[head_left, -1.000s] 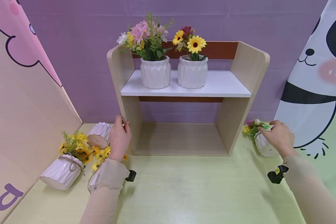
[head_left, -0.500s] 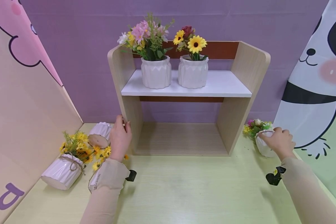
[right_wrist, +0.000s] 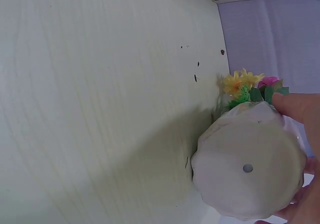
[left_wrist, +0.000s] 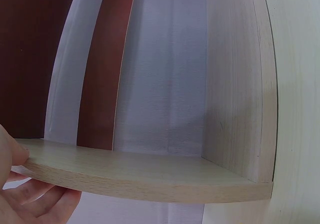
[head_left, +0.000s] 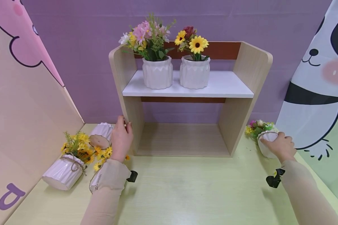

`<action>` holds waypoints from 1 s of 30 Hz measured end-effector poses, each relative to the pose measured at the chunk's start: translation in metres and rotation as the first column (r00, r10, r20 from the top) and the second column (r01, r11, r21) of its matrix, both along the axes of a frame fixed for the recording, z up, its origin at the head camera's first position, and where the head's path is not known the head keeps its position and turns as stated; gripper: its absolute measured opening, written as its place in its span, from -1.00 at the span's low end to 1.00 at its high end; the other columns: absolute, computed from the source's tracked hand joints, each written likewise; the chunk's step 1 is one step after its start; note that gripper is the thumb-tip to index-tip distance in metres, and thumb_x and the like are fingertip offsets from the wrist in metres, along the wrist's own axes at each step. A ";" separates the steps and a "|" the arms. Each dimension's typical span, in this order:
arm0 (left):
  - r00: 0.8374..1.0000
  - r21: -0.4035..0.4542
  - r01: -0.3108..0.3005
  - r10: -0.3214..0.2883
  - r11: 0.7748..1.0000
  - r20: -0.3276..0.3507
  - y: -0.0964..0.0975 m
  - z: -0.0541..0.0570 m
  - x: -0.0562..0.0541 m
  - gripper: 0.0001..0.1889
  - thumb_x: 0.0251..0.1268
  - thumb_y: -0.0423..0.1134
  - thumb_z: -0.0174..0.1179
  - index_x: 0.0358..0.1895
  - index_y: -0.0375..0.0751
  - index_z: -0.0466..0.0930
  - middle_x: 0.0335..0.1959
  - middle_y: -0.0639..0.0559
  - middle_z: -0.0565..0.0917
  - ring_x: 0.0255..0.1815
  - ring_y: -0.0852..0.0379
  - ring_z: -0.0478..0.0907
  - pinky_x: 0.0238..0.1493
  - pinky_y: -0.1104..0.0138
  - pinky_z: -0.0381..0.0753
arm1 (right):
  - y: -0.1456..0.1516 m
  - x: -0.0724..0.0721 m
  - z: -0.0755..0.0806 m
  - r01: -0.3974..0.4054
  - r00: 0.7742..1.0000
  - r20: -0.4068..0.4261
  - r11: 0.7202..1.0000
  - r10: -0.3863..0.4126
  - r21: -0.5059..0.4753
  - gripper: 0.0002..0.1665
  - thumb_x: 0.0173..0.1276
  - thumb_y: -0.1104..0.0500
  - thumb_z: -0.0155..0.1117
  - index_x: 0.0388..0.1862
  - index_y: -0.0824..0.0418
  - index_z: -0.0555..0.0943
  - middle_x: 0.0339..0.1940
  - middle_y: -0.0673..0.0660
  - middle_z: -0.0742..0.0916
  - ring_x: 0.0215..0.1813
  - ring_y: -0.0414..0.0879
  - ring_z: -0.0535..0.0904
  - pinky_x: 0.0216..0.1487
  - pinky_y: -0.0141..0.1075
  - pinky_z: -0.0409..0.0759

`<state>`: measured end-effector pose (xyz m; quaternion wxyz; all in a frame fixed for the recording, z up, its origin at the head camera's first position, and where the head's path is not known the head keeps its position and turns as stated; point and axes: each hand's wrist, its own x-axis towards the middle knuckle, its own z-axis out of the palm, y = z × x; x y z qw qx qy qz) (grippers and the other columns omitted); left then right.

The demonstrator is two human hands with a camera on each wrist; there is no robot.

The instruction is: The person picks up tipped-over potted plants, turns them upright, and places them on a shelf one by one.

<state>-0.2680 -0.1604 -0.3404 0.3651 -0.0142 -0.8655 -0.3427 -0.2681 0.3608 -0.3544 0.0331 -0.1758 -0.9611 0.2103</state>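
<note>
My left hand (head_left: 121, 140) holds the left side panel of a small two-tier wooden shelf (head_left: 246, 111). In the left wrist view the thumb lies on one face of that panel (left_wrist: 145, 176), with curled fingers on the other. Over at the right, my right hand (head_left: 282, 147) grips a white flowerpot (head_left: 266, 150) that lies tipped on its side, artificial flowers (head_left: 259, 127) pointing back. Its round base (right_wrist: 235, 179) with a small hole faces the right wrist camera; the thumb is at the rim and the other fingers are partly hidden behind the pot.
Two white pots (head_left: 157, 73) of flowers stand upright on the upper board (head_left: 231, 84). Left of the shelf, several tipped pots, one tied with twine (head_left: 63, 172), lie near the left wall (head_left: 36, 125). A panda-printed wall (head_left: 312, 125) borders the right.
My right hand has come down over the tipped pot at the right, its thumb now against the pot's side. The left hand stays on the shelf panel.
</note>
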 end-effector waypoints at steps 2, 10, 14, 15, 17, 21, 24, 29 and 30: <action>1.000 0.002 -0.001 0.001 1.000 0.004 0.000 0.000 0.000 -0.80 0.32 -0.30 -0.02 -0.12 -0.38 0.31 -0.33 -0.32 0.55 -0.33 -0.23 0.56 -0.36 0.03 0.55 | 0.000 -0.001 -0.001 0.006 1.000 0.001 1.000 -0.006 -0.004 0.16 0.18 -0.34 -0.01 0.28 0.61 -0.09 0.07 0.68 0.21 0.05 0.51 0.17 -0.07 0.28 0.23; 1.000 0.012 0.009 -0.009 1.000 0.021 0.000 0.000 0.000 -0.78 0.33 -0.30 -0.03 -0.09 -0.38 0.31 -0.30 -0.32 0.56 -0.32 -0.22 0.56 -0.34 0.04 0.57 | -0.001 -0.004 -0.002 -0.001 1.000 0.012 1.000 0.001 -0.003 0.12 0.18 -0.33 0.01 0.33 0.48 -0.09 0.07 0.68 0.21 0.05 0.52 0.18 -0.07 0.29 0.22; 1.000 0.010 0.004 -0.005 1.000 0.016 0.000 0.000 -0.001 -0.79 0.33 -0.29 -0.02 -0.09 -0.38 0.31 -0.31 -0.31 0.55 -0.32 -0.21 0.55 -0.35 0.05 0.56 | 0.000 -0.006 -0.002 -0.016 1.000 0.025 1.000 0.016 -0.014 0.11 0.18 -0.33 0.00 0.37 0.41 -0.12 0.08 0.68 0.20 0.05 0.54 0.18 -0.07 0.29 0.22; 1.000 0.011 0.004 -0.004 1.000 0.017 0.000 0.000 -0.001 -0.79 0.33 -0.29 -0.02 -0.09 -0.38 0.31 -0.31 -0.31 0.56 -0.32 -0.21 0.55 -0.35 0.05 0.56 | 0.000 -0.006 -0.003 -0.017 0.999 0.029 1.000 0.017 -0.018 0.12 0.18 -0.33 0.01 0.38 0.40 -0.13 0.08 0.68 0.20 0.05 0.54 0.18 -0.08 0.28 0.22; 1.000 0.012 0.004 -0.004 1.000 0.022 0.000 0.000 -0.001 -0.78 0.33 -0.29 -0.02 -0.09 -0.38 0.31 -0.30 -0.31 0.56 -0.32 -0.21 0.56 -0.34 0.05 0.57 | 0.001 -0.007 -0.003 -0.016 0.999 0.035 0.999 0.017 -0.029 0.12 0.18 -0.32 0.02 0.39 0.39 -0.15 0.07 0.69 0.19 0.04 0.54 0.17 -0.09 0.27 0.23; 0.999 0.016 0.004 -0.005 1.000 0.033 0.000 0.000 -0.001 -0.79 0.33 -0.29 -0.03 -0.09 -0.37 0.31 -0.29 -0.31 0.55 -0.30 -0.22 0.57 -0.34 0.04 0.57 | 0.001 -0.007 -0.003 -0.017 0.999 0.036 0.999 0.018 -0.043 0.09 0.18 -0.27 0.05 0.40 0.36 -0.15 0.06 0.70 0.17 0.05 0.56 0.14 -0.12 0.27 0.23; 1.000 0.015 0.001 -0.001 1.000 0.029 0.000 0.000 -0.001 -0.79 0.32 -0.30 -0.03 -0.10 -0.38 0.31 -0.31 -0.31 0.55 -0.30 -0.22 0.57 -0.35 0.04 0.57 | 0.001 -0.007 -0.003 -0.018 0.999 0.034 0.999 0.019 -0.041 0.06 0.19 -0.25 0.06 0.39 0.35 -0.11 0.05 0.70 0.16 0.05 0.56 0.13 -0.14 0.27 0.25; 1.000 0.015 0.000 -0.001 1.000 0.023 0.000 0.000 -0.001 -0.79 0.33 -0.29 -0.03 -0.09 -0.37 0.31 -0.31 -0.30 0.55 -0.33 -0.20 0.55 -0.36 0.06 0.57 | 0.000 -0.005 -0.001 -0.021 1.000 0.016 0.999 0.021 -0.030 0.02 0.17 -0.24 0.08 0.35 0.37 -0.03 0.03 0.69 0.18 0.04 0.55 0.14 -0.17 0.26 0.27; 1.000 0.016 0.002 -0.002 1.000 0.024 0.000 0.000 -0.001 -0.79 0.33 -0.29 -0.03 -0.09 -0.36 0.31 -0.31 -0.29 0.55 -0.34 -0.19 0.55 -0.37 0.06 0.57 | 0.000 -0.005 -0.001 -0.022 1.000 0.010 0.999 0.022 -0.028 0.01 0.17 -0.23 0.09 0.34 0.37 -0.01 0.03 0.69 0.19 0.03 0.55 0.15 -0.18 0.26 0.27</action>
